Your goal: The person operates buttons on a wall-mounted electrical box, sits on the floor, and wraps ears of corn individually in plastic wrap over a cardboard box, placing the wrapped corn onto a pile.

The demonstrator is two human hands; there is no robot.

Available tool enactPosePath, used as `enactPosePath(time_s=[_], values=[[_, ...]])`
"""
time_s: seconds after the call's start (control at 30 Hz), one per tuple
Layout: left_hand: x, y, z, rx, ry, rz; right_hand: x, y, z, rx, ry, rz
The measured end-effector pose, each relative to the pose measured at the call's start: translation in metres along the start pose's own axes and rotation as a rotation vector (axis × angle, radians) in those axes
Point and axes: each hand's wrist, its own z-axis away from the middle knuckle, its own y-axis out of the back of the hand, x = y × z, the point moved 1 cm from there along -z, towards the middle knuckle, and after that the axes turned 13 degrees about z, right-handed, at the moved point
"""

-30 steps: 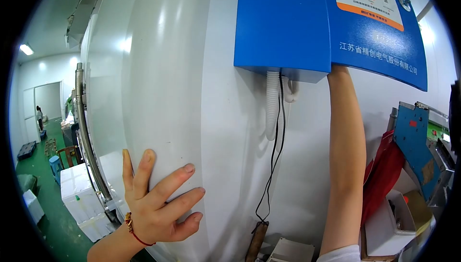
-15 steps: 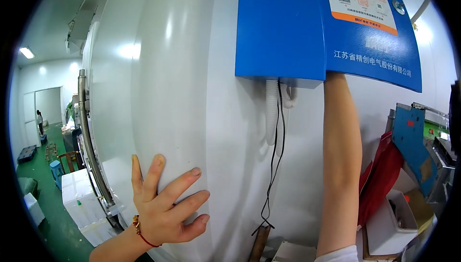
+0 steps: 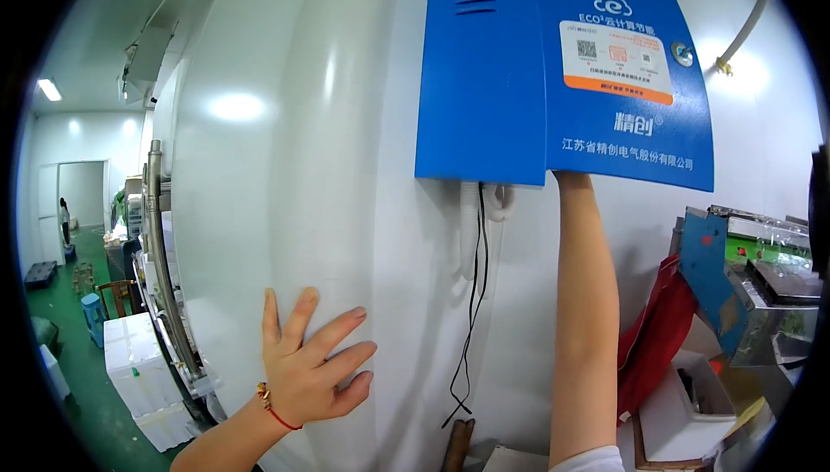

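My left hand (image 3: pixel 316 364) lies against a smooth white wall panel (image 3: pixel 324 213), fingers spread, with a red cord bracelet on the wrist. A blue control box (image 3: pixel 484 83) is mounted higher on the wall; its front door (image 3: pixel 631 109) bears a red digital display, buttons, a sticker and a round lock. My right forearm (image 3: pixel 584 299) reaches up beneath that door, which hides the hand and whatever it touches. From the box's underside hang a white corrugated hose (image 3: pixel 468 239) and thin black wires (image 3: pixel 474 299).
At right stand a blue-sided machine (image 3: pixel 713 273), a red cloth (image 3: pixel 661 334) and a white bin (image 3: pixel 687 411). A metal pole (image 3: pixel 156 213) and white foam boxes (image 3: pixel 137 355) are at left. Farther back, a person (image 3: pixel 65 221) stands near a doorway.
The view has tilted up and shifted, bringing the display and vents of the blue box into sight. My left hand stays spread on the panel; my right hand remains hidden under the door.
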Motion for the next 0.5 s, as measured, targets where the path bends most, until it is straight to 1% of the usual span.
enactPosePath(time_s=[0.1, 0.2, 0.27, 0.33, 0.4, 0.47, 0.5], values=[[0.001, 0.001, 0.000, 0.018, -0.012, 0.012, -0.009, 0.028, 0.008, 0.053, -0.002, -0.116], [0.000, 0.002, 0.000, 0.029, -0.012, 0.011, -0.014, 0.061, 0.025, 0.249, -0.028, -0.106], [0.000, 0.002, 0.000, 0.038, -0.019, 0.015, -0.016, 0.084, 0.035, 0.512, -0.116, 0.050], [0.000, 0.003, -0.001, 0.050, -0.027, 0.022, 0.002, 0.129, 0.043, 0.651, -0.154, 0.092], [-0.001, 0.003, -0.002, 0.055, -0.034, 0.009, -0.014, 0.130, 0.079, 0.855, -0.218, 0.192], [0.000, 0.004, 0.000, 0.054, -0.029, 0.006, -0.018, 0.135, 0.110, 0.963, -0.285, 0.307], [0.001, 0.004, -0.001, 0.056, -0.026, 0.005, -0.017, 0.136, 0.124, 0.973, -0.314, 0.327]])
